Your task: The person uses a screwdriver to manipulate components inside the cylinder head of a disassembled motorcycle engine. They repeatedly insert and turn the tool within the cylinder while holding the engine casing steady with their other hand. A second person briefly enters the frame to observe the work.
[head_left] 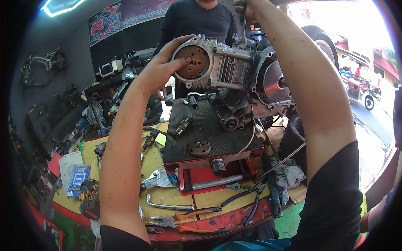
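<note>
A motorcycle engine (230, 69) rests on a black-topped red toolbox (171, 166) ahead of me. My left hand (167, 62) wraps around the left end of its cylinder head, thumb pressed against the brown cam sprocket (200, 67); the other fingers are mostly hidden behind the casting. Up at the top edge, my right hand (248, 9) is closed around a thin metal rod (244, 26) that runs down toward the engine's top; its upper part is out of view. Below the sprocket, a round metal plate (199, 148) and a small dark cylindrical part (183, 126) lie on the toolbox top.
Pliers (164, 221), cutters (257, 190) and a bent socket wrench (169, 203) are spread over the yellow and red bench (184, 236). A ratchet (201, 95) lies beside the engine. Behind it stands a person (201, 21) in a dark shirt. A grey rag (289, 173) sits at right.
</note>
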The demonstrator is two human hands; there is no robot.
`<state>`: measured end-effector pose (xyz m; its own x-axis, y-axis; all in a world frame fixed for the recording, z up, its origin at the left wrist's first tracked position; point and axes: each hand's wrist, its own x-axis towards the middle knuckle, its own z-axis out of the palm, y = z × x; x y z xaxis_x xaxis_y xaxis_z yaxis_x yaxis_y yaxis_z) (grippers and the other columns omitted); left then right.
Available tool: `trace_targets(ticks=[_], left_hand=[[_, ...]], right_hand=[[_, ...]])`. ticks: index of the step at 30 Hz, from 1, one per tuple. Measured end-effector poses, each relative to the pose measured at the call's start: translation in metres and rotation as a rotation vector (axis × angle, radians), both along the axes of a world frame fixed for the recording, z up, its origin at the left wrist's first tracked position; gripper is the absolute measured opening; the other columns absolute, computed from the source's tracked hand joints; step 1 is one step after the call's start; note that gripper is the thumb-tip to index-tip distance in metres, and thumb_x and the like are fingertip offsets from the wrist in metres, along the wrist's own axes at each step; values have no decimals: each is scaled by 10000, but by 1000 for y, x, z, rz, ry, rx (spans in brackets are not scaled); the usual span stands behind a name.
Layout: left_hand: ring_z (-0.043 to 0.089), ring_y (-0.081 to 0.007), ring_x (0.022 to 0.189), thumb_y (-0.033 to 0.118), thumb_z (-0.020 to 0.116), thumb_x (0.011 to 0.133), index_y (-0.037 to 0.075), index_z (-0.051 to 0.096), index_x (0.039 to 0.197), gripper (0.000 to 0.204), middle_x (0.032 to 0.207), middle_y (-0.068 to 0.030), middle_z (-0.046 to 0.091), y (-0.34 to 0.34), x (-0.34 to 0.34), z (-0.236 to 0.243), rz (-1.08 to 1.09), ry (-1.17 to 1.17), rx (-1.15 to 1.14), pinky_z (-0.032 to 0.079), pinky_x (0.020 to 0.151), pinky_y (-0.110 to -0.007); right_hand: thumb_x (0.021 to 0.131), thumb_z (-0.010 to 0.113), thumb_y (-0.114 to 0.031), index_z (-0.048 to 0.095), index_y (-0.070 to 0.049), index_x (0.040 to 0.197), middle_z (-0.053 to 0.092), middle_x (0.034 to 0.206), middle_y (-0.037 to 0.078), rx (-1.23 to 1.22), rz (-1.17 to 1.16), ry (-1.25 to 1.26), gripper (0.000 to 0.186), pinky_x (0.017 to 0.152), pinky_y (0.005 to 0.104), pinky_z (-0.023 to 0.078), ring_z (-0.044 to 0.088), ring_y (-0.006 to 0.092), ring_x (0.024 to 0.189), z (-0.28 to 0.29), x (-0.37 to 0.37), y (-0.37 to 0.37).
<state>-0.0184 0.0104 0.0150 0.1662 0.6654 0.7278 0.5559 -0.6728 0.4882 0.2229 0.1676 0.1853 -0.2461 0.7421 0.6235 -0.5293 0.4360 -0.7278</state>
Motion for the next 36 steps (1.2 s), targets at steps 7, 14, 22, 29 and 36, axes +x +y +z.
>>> trace_targets(ticks=[7,14,22,29,36], left_hand=[[590,-209,1332,145,691,994,206,554,1552,578,1427,-101,641,3,-2,0,-45,-7,-5,470,1140,-372],[593,-207,1334,155,692,996,208,561,1547,569,1430,-104,641,1,0,0,-14,-6,2,468,1144,-373],[589,-209,1327,163,695,1000,225,565,1542,561,1414,-109,641,6,4,1,-19,10,6,462,1139,-372],[589,-184,1308,157,691,1014,184,562,1537,540,1375,-73,658,6,1,0,-55,19,24,450,1141,-347],[585,-159,1308,148,692,1020,155,557,1533,531,1379,-64,665,2,5,0,-68,19,20,446,1139,-338]], right_hand=[[1033,411,-345,415,-230,757,315,589,-40,75,93,-30,300,426,314,216,292,129,451,-1,4,4],[1044,446,-365,477,-211,761,397,617,-12,49,14,16,323,430,326,276,345,150,453,0,2,6],[1034,589,-558,629,-129,945,600,738,96,141,-386,49,439,537,420,478,571,245,572,5,8,69],[1066,543,-443,593,-166,921,538,722,60,-10,-234,73,317,573,458,487,562,239,632,7,17,62],[1081,489,-509,581,-140,885,491,670,45,83,-269,76,428,545,429,427,493,216,565,-5,-2,28]])
